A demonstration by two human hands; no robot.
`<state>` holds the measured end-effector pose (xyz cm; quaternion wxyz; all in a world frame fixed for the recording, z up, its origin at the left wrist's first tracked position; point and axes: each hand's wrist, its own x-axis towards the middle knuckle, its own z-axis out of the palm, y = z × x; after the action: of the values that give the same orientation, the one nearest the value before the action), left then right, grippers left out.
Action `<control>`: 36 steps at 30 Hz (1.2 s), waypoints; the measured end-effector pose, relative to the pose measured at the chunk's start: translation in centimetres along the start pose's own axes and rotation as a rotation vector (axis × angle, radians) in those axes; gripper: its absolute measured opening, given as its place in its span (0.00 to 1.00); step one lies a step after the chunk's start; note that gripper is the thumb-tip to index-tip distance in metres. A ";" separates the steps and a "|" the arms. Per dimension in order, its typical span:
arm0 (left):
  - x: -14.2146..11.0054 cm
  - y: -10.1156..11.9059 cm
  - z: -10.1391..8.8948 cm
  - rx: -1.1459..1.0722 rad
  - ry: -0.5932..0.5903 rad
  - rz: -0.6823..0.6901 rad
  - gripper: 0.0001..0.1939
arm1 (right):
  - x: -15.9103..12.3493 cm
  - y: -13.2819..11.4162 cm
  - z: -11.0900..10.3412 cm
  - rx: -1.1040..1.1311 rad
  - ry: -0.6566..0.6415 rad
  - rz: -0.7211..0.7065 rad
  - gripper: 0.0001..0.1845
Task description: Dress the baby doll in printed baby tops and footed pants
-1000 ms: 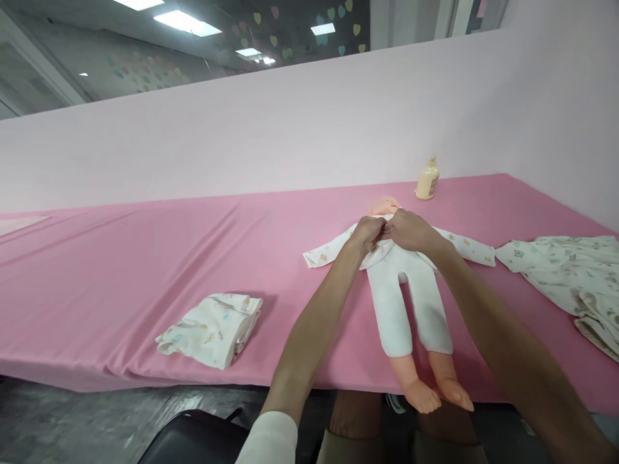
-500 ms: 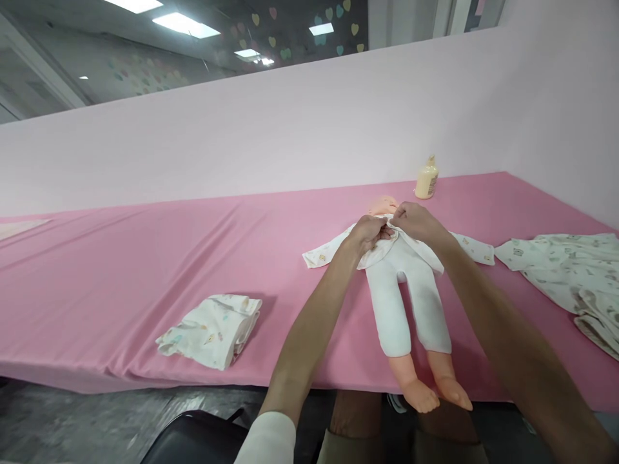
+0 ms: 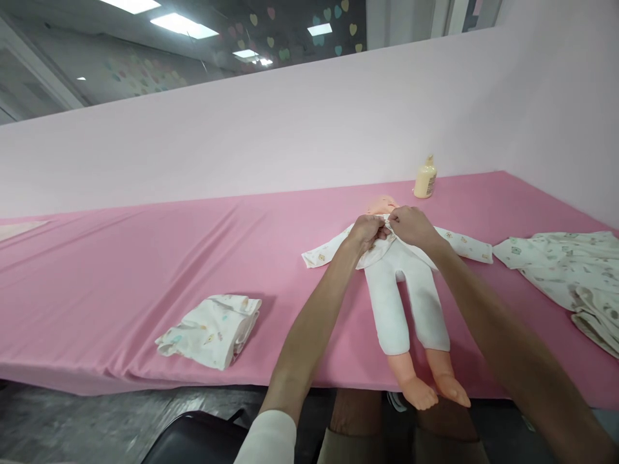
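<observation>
A baby doll (image 3: 428,377) lies on its back on the pink-covered table, feet over the front edge. It wears a white long-sleeved baby shirt (image 3: 464,246) with small prints, its sleeves spread to both sides, and white body and legs show below it. My left hand (image 3: 370,232) is closed on the shirt's front near the neck. Right beside it, my right hand (image 3: 411,225) pinches the same front edge, fingers nearly meeting. Behind my hands the doll's head (image 3: 382,205) shows only in part. Whatever fastening lies between my fingertips is too small to make out.
A folded printed cloth (image 3: 213,330) lies at the front left of the pink tablecloth (image 3: 120,277). More printed baby clothing (image 3: 570,270) spreads at the right. A cream pump bottle (image 3: 425,178) stands near the back wall. A black chair (image 3: 193,438) is below the front edge.
My right hand has shifted slightly down and left over the shirt's front, its fingers closing nearer my left hand. The shirt's right flap sits lower and flatter. My left hand stays almost in place.
</observation>
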<state>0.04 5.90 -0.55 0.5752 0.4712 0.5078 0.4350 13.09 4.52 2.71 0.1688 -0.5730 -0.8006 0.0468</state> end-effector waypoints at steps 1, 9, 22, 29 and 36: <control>-0.1 0.1 0.1 0.000 0.001 0.006 0.10 | -0.1 0.0 0.2 0.007 0.004 -0.013 0.13; -4.6 0.7 1.1 0.584 0.251 0.350 0.03 | -4.7 2.2 2.6 0.195 0.130 0.020 0.10; -8.1 -1.5 2.8 1.357 0.301 0.326 0.15 | -7.4 2.3 2.9 0.309 0.143 0.070 0.11; -7.3 -2.5 2.8 1.136 0.404 0.389 0.13 | -7.4 1.7 3.9 0.364 0.173 0.050 0.13; -7.7 -2.9 3.3 1.161 0.444 0.438 0.12 | -7.8 0.5 3.2 0.500 0.192 0.094 0.14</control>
<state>2.60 -2.50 -1.90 0.0075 0.6965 0.6587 0.2844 14.73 -2.16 -2.15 0.3777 -0.5519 -0.7171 0.1964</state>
